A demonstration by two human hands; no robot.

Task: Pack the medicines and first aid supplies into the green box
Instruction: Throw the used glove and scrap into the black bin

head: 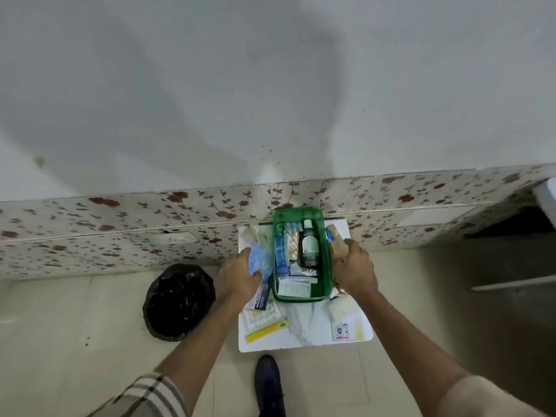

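With our left hand [240, 273] grasping the crinkly blue packet [257, 261], we should lay it flat inside the green plastic box [328, 284], steadied by our right hand [353, 270] gripping its rim.

Your box [298, 216] sits at the far middle of the board [304, 335], which lies on the floor [75, 320] against the wall [120, 236]. In the box, a bottle [310, 246] lies along the right side, a blister strip [292, 245] just left of it, and a carton [294, 289] across the near end. Your left hand [239, 273] rests on a packet [258, 260] just left of the box; your right hand [355, 267] is on a roll [335, 236] just right of it. Nearer you on the board, a leaflet [261, 314] and a tube [266, 328] lie to the left, a pad [340, 307] and a card [341, 328] to the right. A bag [179, 302] sits on the floor left of the board, and your shoe [269, 383] is just before it.
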